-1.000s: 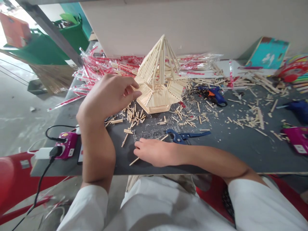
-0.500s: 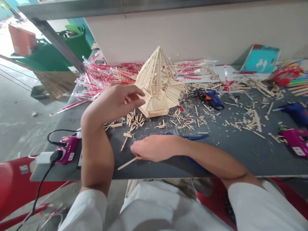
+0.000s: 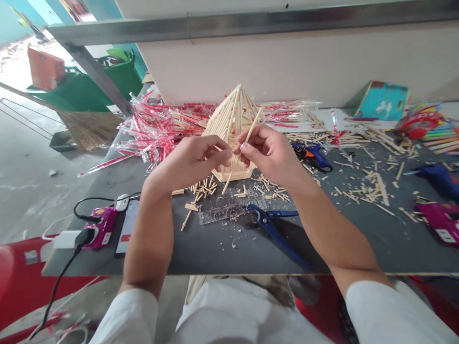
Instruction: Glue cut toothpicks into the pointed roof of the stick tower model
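Note:
My right hand [image 3: 270, 155] pinches a thin wooden stick [image 3: 253, 126] between thumb and fingers. The stick slants from upper right to lower left, its lower end showing below the fingers. Close by, my left hand [image 3: 201, 160] is curled with thumb and fingertips together; whatever lies between them is hidden. Behind both hands stands a cone-shaped model made of wooden sticks [image 3: 224, 114], its base partly covered by my fingers. Below them on the table lie a clear ruler [image 3: 217, 213] and a blue-handled cutter [image 3: 274, 229].
Red-and-clear plastic wrappers [image 3: 150, 129] heap at the back left. Stick offcuts [image 3: 204, 190] scatter across the table [image 3: 215, 258]. Blue glue guns [image 3: 315, 156] and a magenta power strip [image 3: 439, 220] are to the right. A phone [image 3: 128, 227] and another magenta power strip [image 3: 102, 224] sit left.
My right hand has risen from the table's front with the stick, up beside my left hand at the model. My left hand has shifted slightly right, fingertips closer together. Ruler and cutter are uncovered.

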A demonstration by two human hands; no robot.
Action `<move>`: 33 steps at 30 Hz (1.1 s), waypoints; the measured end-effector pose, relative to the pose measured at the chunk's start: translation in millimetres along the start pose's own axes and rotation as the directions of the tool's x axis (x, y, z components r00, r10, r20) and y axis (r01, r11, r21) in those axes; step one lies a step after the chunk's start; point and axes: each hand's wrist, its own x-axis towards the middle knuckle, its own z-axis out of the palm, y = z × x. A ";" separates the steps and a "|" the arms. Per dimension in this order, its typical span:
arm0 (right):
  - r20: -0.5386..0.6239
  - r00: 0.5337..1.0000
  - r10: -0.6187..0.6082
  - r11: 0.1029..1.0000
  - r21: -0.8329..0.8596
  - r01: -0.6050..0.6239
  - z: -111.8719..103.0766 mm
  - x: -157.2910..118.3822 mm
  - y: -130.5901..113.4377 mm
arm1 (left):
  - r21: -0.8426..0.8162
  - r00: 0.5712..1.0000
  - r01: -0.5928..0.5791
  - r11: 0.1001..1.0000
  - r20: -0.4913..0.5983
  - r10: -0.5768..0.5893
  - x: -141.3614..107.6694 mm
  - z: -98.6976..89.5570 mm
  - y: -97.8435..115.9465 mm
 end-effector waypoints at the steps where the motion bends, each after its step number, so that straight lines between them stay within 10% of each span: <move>1: -0.008 1.000 -0.005 1.000 -0.017 0.005 -0.1 0.5 0.5 | 0.040 1.000 0.000 0.999 0.009 -0.001 1.9 5.2 1.7; 13: -0.088 0.995 0.037 0.973 -0.224 -0.056 -11.4 -0.3 -4.5 | 0.209 0.997 0.063 0.976 0.025 -0.070 10.2 25.0 1.5; 27: -0.295 0.929 -0.222 0.916 -0.390 0.095 -24.9 -2.5 -18.8 | 0.394 0.997 -0.016 0.919 0.074 -0.014 1.3 21.5 14.7; 33: 0.093 0.977 -0.190 0.733 -0.649 0.204 -31.9 -9.8 -31.0 | 0.461 0.992 -0.125 0.878 0.033 0.124 -0.5 14.4 12.9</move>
